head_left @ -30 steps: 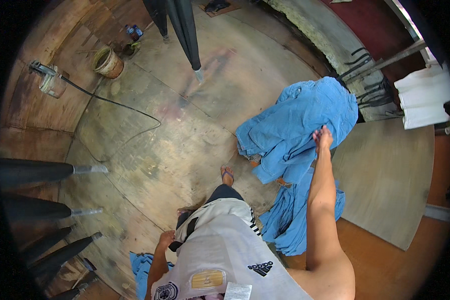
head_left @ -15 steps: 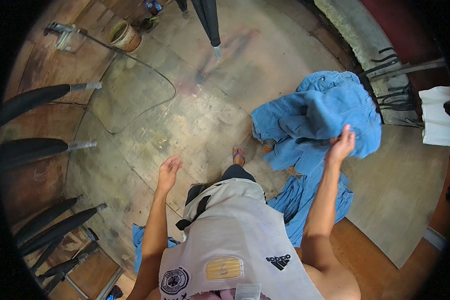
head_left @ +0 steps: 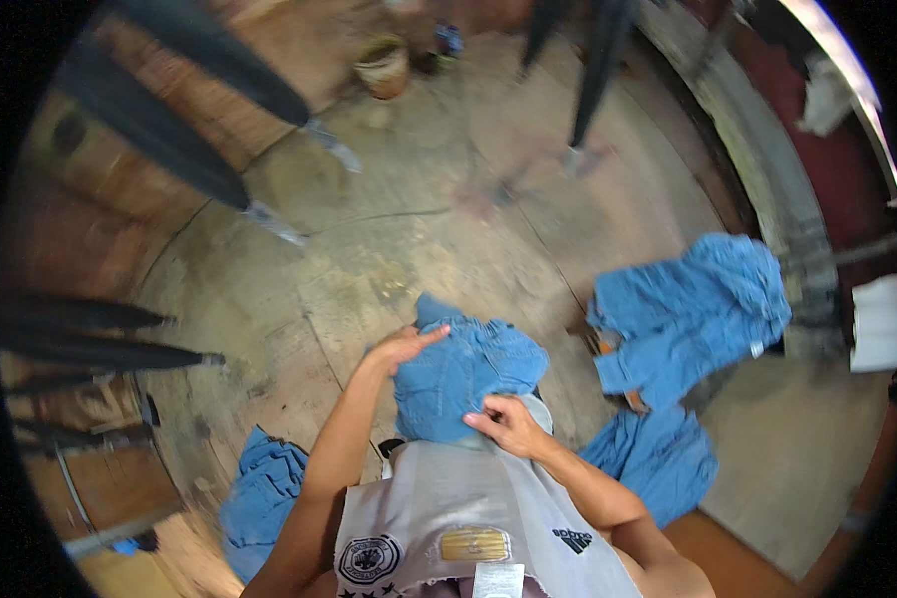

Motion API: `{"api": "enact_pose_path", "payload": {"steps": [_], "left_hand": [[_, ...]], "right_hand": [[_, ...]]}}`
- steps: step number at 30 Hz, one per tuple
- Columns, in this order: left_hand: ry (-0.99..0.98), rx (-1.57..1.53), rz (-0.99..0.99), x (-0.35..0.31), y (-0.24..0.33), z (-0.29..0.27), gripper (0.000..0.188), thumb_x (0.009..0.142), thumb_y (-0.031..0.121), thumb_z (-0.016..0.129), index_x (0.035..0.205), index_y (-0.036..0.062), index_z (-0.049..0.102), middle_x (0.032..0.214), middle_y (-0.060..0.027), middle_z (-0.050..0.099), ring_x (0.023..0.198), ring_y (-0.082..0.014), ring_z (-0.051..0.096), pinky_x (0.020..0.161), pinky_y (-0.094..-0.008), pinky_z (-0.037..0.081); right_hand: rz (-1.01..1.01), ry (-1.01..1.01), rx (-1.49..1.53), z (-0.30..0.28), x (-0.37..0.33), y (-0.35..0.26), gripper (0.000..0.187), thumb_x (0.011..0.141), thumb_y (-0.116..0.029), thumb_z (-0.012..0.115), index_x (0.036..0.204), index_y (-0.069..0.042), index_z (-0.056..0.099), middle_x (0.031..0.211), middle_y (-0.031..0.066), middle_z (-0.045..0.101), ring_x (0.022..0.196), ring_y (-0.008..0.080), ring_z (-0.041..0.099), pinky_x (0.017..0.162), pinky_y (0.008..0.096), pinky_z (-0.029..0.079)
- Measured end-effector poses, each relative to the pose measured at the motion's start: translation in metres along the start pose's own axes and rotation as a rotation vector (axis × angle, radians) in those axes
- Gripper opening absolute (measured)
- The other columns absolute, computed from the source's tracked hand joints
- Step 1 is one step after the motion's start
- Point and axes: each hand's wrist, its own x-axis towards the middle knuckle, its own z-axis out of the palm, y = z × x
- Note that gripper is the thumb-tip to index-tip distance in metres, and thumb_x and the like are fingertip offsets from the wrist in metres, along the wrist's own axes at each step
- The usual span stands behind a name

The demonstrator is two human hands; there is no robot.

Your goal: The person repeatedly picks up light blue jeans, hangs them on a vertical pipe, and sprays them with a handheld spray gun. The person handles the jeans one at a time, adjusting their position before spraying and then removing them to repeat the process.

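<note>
Concrete floor [head_left: 389, 249] below — left hand [head_left: 401, 347] flat, right hand [head_left: 506, 424] gripping blue jeans [head_left: 463, 374].

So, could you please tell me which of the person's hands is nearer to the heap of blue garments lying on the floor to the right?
Right. The right hand grips the blue denim piece on the side facing the blue heap; the left hand rests on that piece's far edge.
</note>
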Motion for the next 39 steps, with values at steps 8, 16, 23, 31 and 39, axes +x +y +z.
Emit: {"api": "enact_pose_path", "payload": {"steps": [8, 16, 23, 31, 39], "left_hand": [[0.284, 0.23, 0.883, -0.117, -0.057, -0.049, 0.069, 0.072, 0.033, 0.086, 0.128, 0.0051, 0.056, 0.125, -0.0253, 0.061, 0.111, -0.037, 0.064, 0.093, -0.0418, 0.05], [0.175, 0.377, 0.745, -0.157, -0.114, -0.06, 0.058, 0.079, 0.048, 0.078, 0.118, 0.0108, 0.058, 0.104, -0.0171, 0.069, 0.094, -0.0389, 0.066, 0.08, -0.0483, 0.05], [0.585, 0.075, 0.089, -0.129, -0.161, -0.1, 0.058, 0.093, 0.06, 0.054, 0.103, 0.0045, 0.066, 0.099, -0.0186, 0.071, 0.098, -0.038, 0.066, 0.086, -0.0506, 0.049], [0.362, 0.075, 0.19, -0.04, -0.126, -0.169, 0.068, 0.08, 0.054, 0.072, 0.111, -0.0065, 0.065, 0.112, -0.0256, 0.066, 0.109, -0.0367, 0.062, 0.095, -0.0412, 0.049], [0.458, -0.237, 0.394, 0.033, -0.129, -0.221, 0.045, 0.079, 0.029, 0.074, 0.111, -0.0022, 0.064, 0.098, -0.0206, 0.07, 0.083, -0.0299, 0.067, 0.073, -0.0383, 0.052]], "right_hand": [[0.246, 0.313, 0.127, 0.023, 0.113, -0.007, 0.061, 0.098, -0.028, 0.063, 0.152, -0.013, 0.04, 0.116, 0.0105, 0.069, 0.092, 0.0214, 0.066, 0.086, 0.034, 0.052], [0.266, -0.891, -0.707, 0.094, 0.227, -0.01, 0.061, 0.078, -0.014, 0.065, 0.138, -0.005, 0.056, 0.13, 0.0258, 0.061, 0.12, 0.0363, 0.059, 0.103, 0.0378, 0.046], [0.552, -0.757, -0.673, 0.082, 0.256, 0.005, 0.053, 0.088, -0.029, 0.063, 0.137, -0.01, 0.056, 0.115, 0.0165, 0.068, 0.109, 0.0256, 0.062, 0.095, 0.0347, 0.05], [0.095, -0.575, -1.241, 0.111, 0.415, 0.044, 0.031, 0.09, -0.024, 0.055, 0.11, 0.0, 0.059, 0.1, 0.0304, 0.069, 0.1, 0.0446, 0.067, 0.085, 0.051, 0.055], [0.191, -0.191, -0.85, 0.103, 0.521, -0.008, 0.02, 0.09, -0.006, 0.051, 0.105, 0.006, 0.055, 0.073, 0.0251, 0.068, 0.055, 0.0321, 0.07, 0.056, 0.0397, 0.059]]}}
